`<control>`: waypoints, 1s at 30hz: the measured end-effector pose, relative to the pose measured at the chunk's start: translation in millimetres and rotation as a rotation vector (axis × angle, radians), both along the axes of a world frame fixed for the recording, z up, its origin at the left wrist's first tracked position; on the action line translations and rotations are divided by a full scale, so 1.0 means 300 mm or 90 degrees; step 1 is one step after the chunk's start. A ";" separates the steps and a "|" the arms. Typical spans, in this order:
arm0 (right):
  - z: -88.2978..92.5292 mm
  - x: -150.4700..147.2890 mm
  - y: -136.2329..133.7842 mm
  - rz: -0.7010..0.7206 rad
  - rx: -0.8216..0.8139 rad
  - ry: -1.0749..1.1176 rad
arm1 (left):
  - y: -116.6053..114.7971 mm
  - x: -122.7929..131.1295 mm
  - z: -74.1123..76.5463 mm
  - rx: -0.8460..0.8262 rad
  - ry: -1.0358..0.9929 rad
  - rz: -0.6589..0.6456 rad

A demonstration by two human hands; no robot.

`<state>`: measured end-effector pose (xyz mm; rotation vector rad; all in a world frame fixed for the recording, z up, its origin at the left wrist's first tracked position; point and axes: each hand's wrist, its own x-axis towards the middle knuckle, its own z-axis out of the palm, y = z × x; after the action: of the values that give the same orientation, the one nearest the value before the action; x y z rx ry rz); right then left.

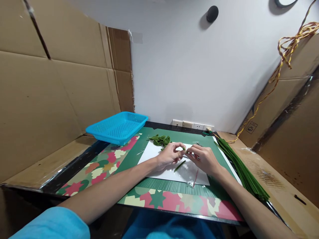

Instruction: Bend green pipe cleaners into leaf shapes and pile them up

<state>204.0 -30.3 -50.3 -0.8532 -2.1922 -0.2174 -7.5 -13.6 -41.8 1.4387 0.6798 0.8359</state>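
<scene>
My left hand (172,154) and my right hand (205,158) meet over a white sheet of paper (154,159), fingertips almost touching. Both pinch a small bent green pipe cleaner (184,150), mostly covered by my fingers. Just below them, a short straight pipe cleaner piece (179,165) lies on the paper. Beyond my left hand sits a pile of curled green pipe cleaners (160,140). A small dark metal tool (199,144), partly hidden, lies behind my right hand. Near my right wrist is a clear plastic bag (191,177) with a red strip.
A long bundle of green pipe cleaners (241,169) lies along the right side. At the back left stands a blue plastic basket (119,127). Cardboard walls (62,73) flank the table, and tangled yellow wire (289,46) hangs at right. Sockets (188,124) line the back wall.
</scene>
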 end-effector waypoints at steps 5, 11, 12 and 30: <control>-0.014 0.031 0.021 -0.021 -0.026 0.013 | 0.010 0.009 -0.022 -0.017 0.037 0.048; -0.024 0.039 0.014 -0.010 -0.060 0.030 | -0.007 0.013 -0.007 -0.072 -0.014 0.041; -0.019 0.034 0.007 -0.006 -0.064 0.039 | -0.012 0.013 0.000 -0.081 -0.029 0.042; -0.001 0.049 0.027 0.006 -0.157 0.145 | -0.012 0.022 0.022 -0.002 0.040 0.080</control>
<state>218.6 -22.0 -50.7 -0.9514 -2.0335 0.1533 -0.7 -17.2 -35.1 1.4351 0.8266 0.8887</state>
